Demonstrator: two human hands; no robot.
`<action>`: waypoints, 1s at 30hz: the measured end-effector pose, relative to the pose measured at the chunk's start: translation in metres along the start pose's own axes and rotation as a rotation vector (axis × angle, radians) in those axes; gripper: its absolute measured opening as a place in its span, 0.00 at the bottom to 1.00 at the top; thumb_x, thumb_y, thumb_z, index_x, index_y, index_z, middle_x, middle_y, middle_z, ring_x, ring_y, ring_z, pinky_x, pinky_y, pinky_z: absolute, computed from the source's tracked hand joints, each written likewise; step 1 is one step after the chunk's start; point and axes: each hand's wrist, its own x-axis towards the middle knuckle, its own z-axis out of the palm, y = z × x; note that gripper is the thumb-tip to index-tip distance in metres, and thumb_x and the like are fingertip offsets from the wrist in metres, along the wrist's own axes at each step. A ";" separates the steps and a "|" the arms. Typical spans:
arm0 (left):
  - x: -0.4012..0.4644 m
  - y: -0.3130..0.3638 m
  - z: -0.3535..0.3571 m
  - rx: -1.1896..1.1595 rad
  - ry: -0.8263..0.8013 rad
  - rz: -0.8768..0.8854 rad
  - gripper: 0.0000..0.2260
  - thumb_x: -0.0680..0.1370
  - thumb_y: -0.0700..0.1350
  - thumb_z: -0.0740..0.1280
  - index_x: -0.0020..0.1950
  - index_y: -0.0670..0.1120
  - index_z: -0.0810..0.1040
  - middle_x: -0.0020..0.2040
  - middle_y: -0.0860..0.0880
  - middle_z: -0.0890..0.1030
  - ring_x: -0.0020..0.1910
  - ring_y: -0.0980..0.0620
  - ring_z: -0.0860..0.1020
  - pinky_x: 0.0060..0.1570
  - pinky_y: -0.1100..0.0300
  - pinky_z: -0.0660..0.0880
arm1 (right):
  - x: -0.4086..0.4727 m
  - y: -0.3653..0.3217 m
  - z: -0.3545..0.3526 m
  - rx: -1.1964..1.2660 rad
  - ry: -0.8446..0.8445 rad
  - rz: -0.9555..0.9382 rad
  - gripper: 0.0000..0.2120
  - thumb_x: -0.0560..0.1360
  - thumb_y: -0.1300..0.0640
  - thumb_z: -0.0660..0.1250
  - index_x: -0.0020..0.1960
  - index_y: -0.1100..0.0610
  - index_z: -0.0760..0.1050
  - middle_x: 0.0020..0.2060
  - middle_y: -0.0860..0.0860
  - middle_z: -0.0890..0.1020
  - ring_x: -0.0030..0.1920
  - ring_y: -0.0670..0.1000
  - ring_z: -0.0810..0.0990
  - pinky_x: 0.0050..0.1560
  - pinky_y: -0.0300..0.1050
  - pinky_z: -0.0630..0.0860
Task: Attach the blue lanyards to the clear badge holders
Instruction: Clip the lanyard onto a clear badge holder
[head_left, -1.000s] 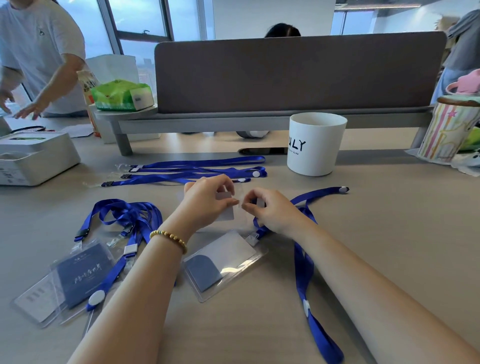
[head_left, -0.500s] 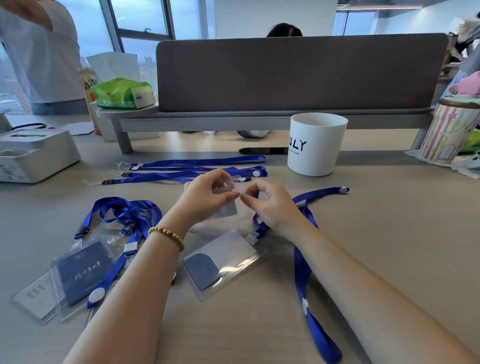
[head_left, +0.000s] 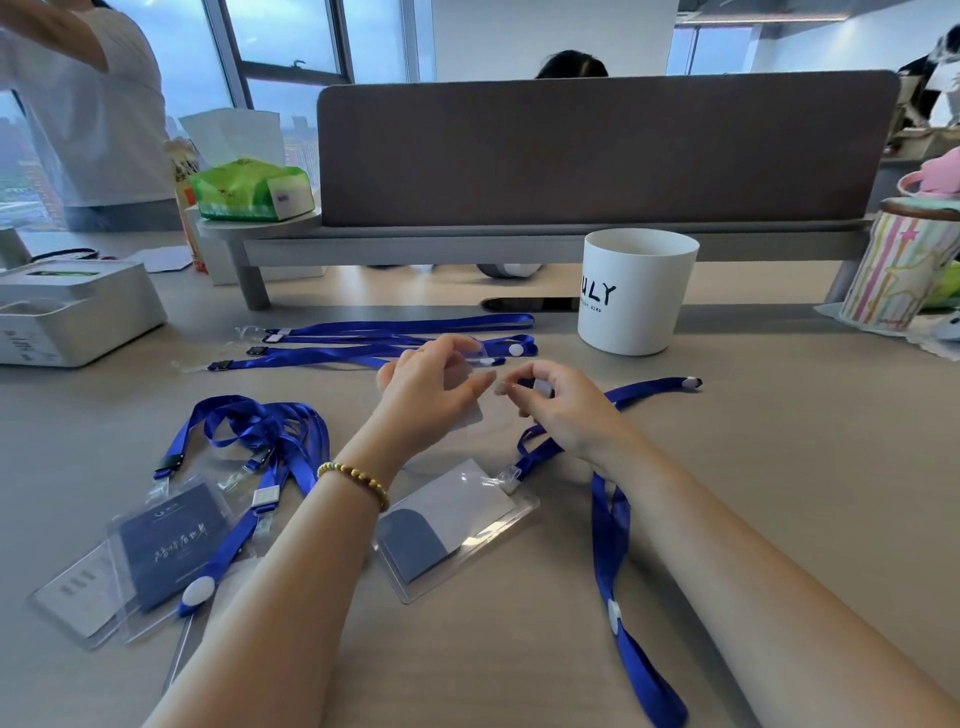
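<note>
My left hand (head_left: 434, 387) pinches a clear badge holder (head_left: 466, 410) above the table's middle. Just to its right, my right hand (head_left: 558, 402) pinches the clip end of a blue lanyard (head_left: 608, 525), whose strap runs down past my right forearm and also out to the right. The two hands' fingertips are a small gap apart. Another clear holder with a card (head_left: 454, 525) lies below my hands, a lanyard clip on its top corner. At the left lie finished badge holders (head_left: 135, 551) under a bundle of blue lanyards (head_left: 260, 436).
Loose blue lanyards (head_left: 384, 343) lie in a row behind my hands. A white cup (head_left: 634, 291) stands at the back right, a striped container (head_left: 901, 265) at the far right, a white box (head_left: 67, 312) at the left. A grey divider (head_left: 597, 150) closes off the back. A person stands at the far left.
My hands have lifted slightly and drawn a little apart, with the holder still in the left and the clip in the right. The person at the far left has raised an arm.
</note>
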 end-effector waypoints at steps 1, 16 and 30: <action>0.000 0.000 0.000 -0.024 -0.015 0.003 0.11 0.74 0.55 0.65 0.55 0.60 0.68 0.51 0.56 0.74 0.58 0.49 0.71 0.65 0.44 0.64 | 0.000 0.000 0.001 -0.013 0.005 -0.007 0.04 0.79 0.55 0.61 0.51 0.52 0.74 0.40 0.45 0.76 0.39 0.42 0.73 0.33 0.23 0.70; 0.001 0.018 0.003 0.065 -0.007 -0.067 0.08 0.75 0.47 0.66 0.48 0.52 0.67 0.41 0.55 0.74 0.52 0.49 0.73 0.60 0.54 0.60 | 0.003 0.002 0.010 -0.202 0.061 -0.102 0.06 0.79 0.61 0.60 0.52 0.60 0.75 0.47 0.54 0.77 0.50 0.51 0.76 0.51 0.40 0.73; -0.006 0.024 0.003 0.107 0.067 0.089 0.09 0.75 0.47 0.67 0.47 0.52 0.67 0.43 0.54 0.73 0.50 0.52 0.69 0.52 0.59 0.56 | 0.003 0.004 -0.003 -0.194 0.010 -0.134 0.07 0.79 0.61 0.60 0.50 0.59 0.76 0.46 0.56 0.79 0.49 0.55 0.77 0.53 0.50 0.74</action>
